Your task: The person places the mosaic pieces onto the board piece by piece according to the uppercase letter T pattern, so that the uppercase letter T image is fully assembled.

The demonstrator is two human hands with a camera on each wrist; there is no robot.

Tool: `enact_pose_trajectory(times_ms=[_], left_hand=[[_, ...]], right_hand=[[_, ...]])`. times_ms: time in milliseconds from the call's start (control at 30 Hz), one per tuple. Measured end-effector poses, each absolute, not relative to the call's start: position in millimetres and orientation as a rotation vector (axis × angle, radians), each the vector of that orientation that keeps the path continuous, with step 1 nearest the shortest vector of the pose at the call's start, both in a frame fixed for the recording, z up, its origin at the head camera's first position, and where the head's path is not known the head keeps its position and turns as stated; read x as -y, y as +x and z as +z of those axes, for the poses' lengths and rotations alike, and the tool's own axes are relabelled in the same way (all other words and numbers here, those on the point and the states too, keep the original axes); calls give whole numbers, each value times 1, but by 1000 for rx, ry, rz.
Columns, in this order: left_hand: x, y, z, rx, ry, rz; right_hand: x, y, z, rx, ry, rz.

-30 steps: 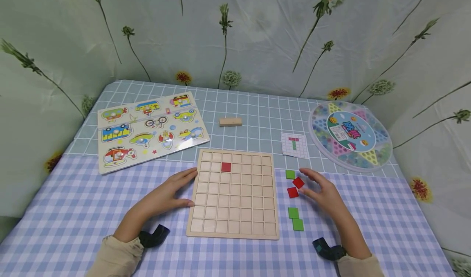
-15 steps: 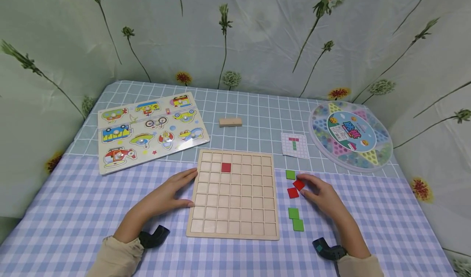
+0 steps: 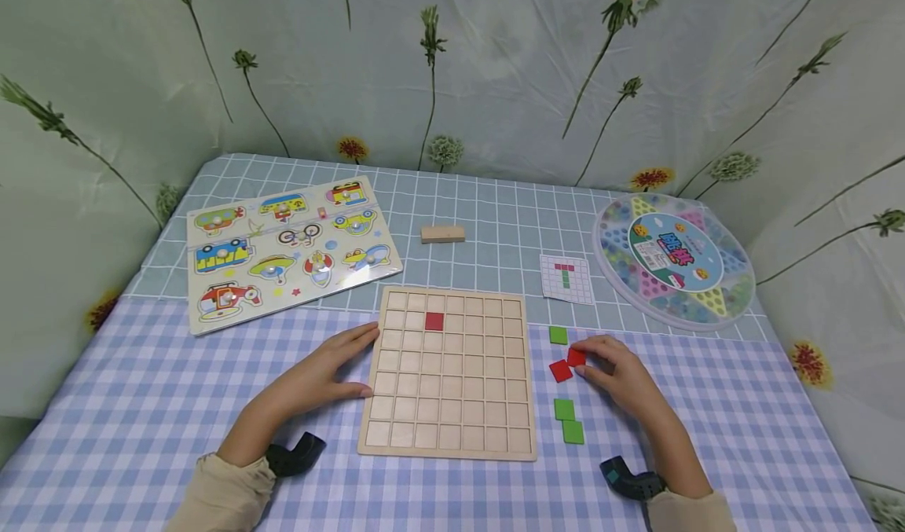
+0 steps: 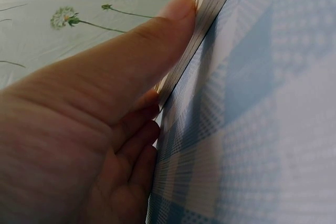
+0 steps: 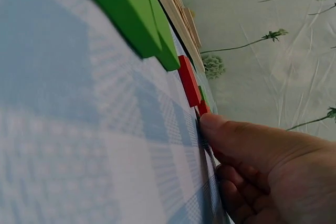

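Observation:
A square wooden grid board lies on the checked cloth, with one red tile set in a cell of its second row. My left hand rests along the board's left edge, fingertips and thumb tip touching its side; the left wrist view shows the thumb at the rim. Right of the board, my right hand pinches a second red tile between thumb and forefinger. Another red tile lies right beside it. One green tile sits just beyond, and two green tiles overlap nearer me.
A paper card printed with a red and green T lies behind the tiles. Farther right is a round Chinese checkers box. A small wooden block and a vehicle peg puzzle stand toward the back.
My right thumb and forefinger have closed in on the red tile, which has turned and shifted slightly right. The neighbouring red tile has turned a little. My left hand stays put.

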State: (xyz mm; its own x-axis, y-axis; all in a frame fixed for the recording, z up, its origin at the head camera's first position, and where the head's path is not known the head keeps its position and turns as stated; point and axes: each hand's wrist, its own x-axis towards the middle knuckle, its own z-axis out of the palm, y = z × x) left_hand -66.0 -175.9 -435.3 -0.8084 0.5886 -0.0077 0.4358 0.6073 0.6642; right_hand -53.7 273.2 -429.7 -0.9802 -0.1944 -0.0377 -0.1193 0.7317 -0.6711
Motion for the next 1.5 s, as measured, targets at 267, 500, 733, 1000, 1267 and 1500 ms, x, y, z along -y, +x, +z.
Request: enact_pose_trajectory(times_ms=[267, 500, 733, 1000, 1267, 1500], left_hand=[[176, -66, -434, -2596, 829, 997], [175, -66, -434, -2597, 830, 997], [176, -66, -434, -2602, 844, 999], [176, -66, -434, -2593, 832, 997], [175, -67, -434, -2592, 840, 1000], [176, -67, -434, -2601, 841, 998]], right_hand=[[-266, -54, -417, -2911, -356, -1098], [-240, -66, -391, -2952, -653, -1311], [-190, -84, -370, -2817, -827, -1605], [-143, -104, -397, -2671, -722, -1681], [-126, -110, -426, -2558, -437, -1653], [-121, -112, -434, -2673, -573, -1470]])
